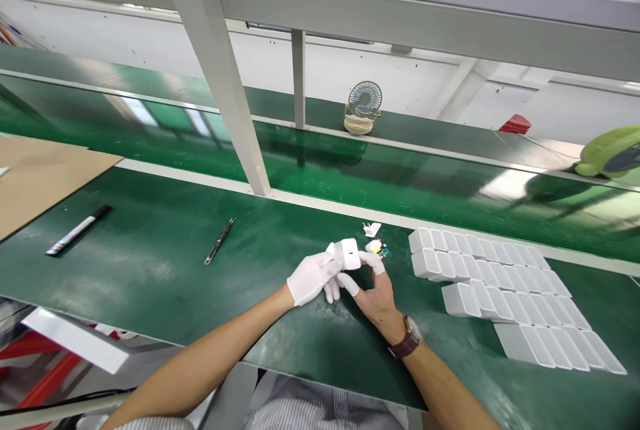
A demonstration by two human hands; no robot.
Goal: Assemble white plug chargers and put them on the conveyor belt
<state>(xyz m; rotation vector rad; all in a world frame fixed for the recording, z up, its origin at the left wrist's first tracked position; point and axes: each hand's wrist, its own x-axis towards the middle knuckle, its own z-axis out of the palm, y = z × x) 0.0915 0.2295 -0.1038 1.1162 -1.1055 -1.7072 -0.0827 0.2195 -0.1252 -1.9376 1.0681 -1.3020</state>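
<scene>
White-gloved, clamps fingers of left hand (313, 277) on slotted charger housing (351, 254) above green surface (270, 250); rests capped forefinger of right hand (377, 300) at its side, thumb apart. Best kept steady with light, even pressure.

The left forearm (220, 353) is stretched bare across the front edge of the worktop (165, 243); the right forearm (445, 387), also bare, is angled inward across that edge farther right. Both hands are held close together, between the front and rear edges. The left hand (316, 275) is covered by a white glove, its wrist nearly straight, its fingers curled in a grip. The right hand (375, 300) is turned inward, thumb and index finger curved and capped by white finger cots (374, 262); a wristwatch (407, 340) is strapped below.
</scene>
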